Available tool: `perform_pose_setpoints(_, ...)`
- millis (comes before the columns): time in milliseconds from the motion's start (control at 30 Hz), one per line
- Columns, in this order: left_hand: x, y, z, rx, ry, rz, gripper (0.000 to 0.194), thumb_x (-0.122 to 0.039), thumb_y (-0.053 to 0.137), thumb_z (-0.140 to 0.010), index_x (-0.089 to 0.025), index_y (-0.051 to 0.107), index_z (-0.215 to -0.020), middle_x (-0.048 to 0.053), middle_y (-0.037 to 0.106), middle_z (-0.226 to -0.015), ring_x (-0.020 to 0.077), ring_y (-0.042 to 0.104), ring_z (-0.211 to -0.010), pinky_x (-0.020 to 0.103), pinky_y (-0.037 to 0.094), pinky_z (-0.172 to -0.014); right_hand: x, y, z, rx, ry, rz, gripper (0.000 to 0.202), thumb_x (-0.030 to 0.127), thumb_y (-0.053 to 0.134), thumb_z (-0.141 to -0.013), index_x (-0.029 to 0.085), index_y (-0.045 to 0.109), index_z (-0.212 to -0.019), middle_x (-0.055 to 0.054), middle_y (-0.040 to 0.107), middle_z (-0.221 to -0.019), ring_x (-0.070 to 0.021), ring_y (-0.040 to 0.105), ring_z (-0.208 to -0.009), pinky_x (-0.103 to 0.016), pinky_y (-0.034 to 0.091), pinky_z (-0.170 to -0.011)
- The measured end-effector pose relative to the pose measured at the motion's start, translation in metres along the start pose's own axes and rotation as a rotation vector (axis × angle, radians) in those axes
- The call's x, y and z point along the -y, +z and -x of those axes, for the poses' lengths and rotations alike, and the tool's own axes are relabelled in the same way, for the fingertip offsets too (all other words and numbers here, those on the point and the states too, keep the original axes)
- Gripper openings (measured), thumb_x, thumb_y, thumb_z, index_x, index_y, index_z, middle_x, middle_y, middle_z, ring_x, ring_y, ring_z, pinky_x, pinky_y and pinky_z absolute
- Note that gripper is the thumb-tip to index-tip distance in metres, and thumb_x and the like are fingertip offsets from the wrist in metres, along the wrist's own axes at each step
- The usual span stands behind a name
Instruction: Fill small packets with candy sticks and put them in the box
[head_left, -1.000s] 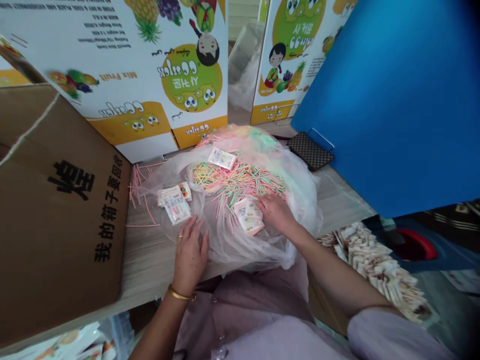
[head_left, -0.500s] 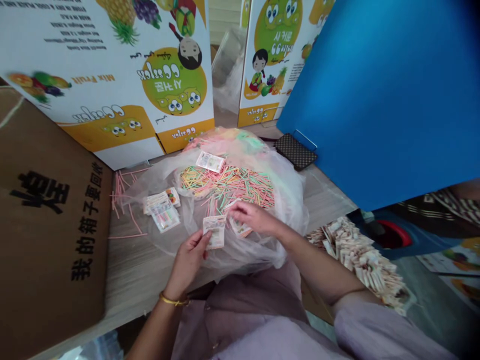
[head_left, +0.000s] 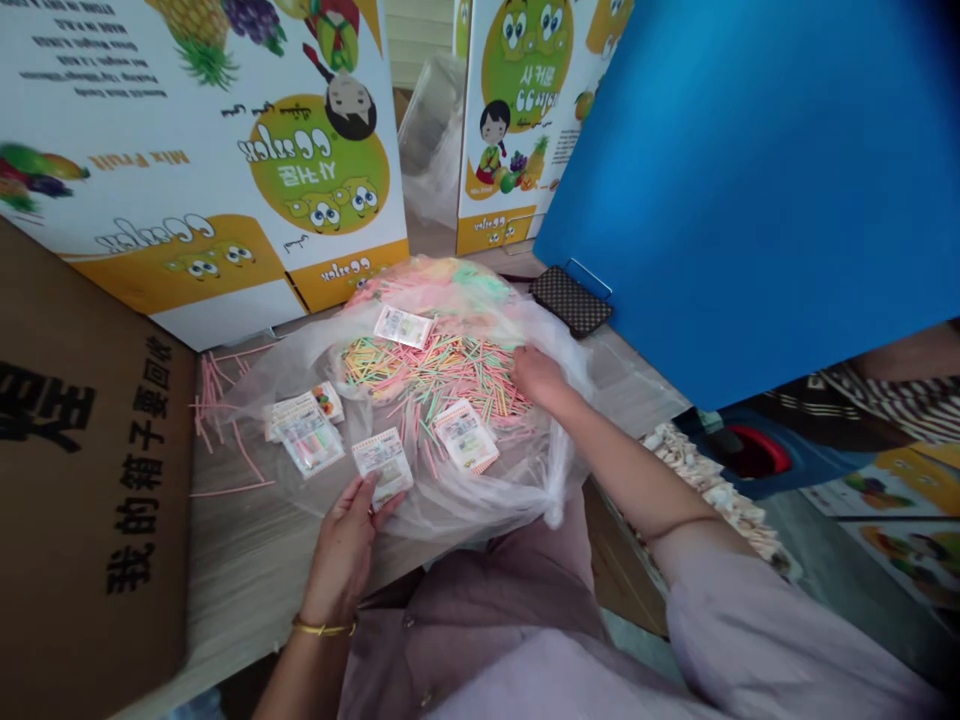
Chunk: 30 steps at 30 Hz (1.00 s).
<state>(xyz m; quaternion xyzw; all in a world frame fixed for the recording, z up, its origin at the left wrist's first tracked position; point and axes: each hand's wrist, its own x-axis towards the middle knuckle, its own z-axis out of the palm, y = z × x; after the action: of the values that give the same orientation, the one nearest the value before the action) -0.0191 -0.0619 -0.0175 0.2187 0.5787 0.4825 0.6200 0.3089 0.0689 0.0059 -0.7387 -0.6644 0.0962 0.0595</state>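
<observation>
My left hand [head_left: 346,535] pinches the lower edge of a small printed sachet [head_left: 385,462], thumb on top. My right hand [head_left: 538,380] reaches to the right side of a pile of thin pink, green and yellow candy sticks [head_left: 457,360]. Its fingers are bent down into the pile, and their tips are hidden. The sticks lie in a spread-out clear plastic bag [head_left: 442,505]. A stack of sachets [head_left: 465,437] rests on the bag between my hands. Another sachet [head_left: 405,327] lies on the sticks, and several more sachets [head_left: 311,432] lie at the left.
Printed white-and-yellow cartons [head_left: 322,170] stand behind, a brown carton [head_left: 82,480] at the left. A blue panel [head_left: 735,200] rises at the right near a checkered pouch [head_left: 571,300]. Loose pink sticks [head_left: 232,420] lie on the table. Many sachets [head_left: 720,490] fill a container lower right.
My right hand has left the sachet stack and moved right and away from me, onto the candy sticks. My left hand still holds its sachet, now slightly further left. The camera view has shifted.
</observation>
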Motion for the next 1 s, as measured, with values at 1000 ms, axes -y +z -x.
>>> perform_pose_setpoints(1000,-0.005,-0.010,0.007,-0.013,0.039,0.018,0.028,-0.042,0.074,-0.081,-0.020,0.076,-0.098,0.008,0.075,-0.126,0.0274,0.068,-0.121,0.044,0.061,-0.099,-0.002,-0.007,-0.037,0.126,-0.185,-0.148,0.018,0.022,0.055,-0.097,0.019,0.073,-0.096,-0.014,0.076,-0.106,-0.0271,0.067,-0.098,-0.032,0.045,-0.082)
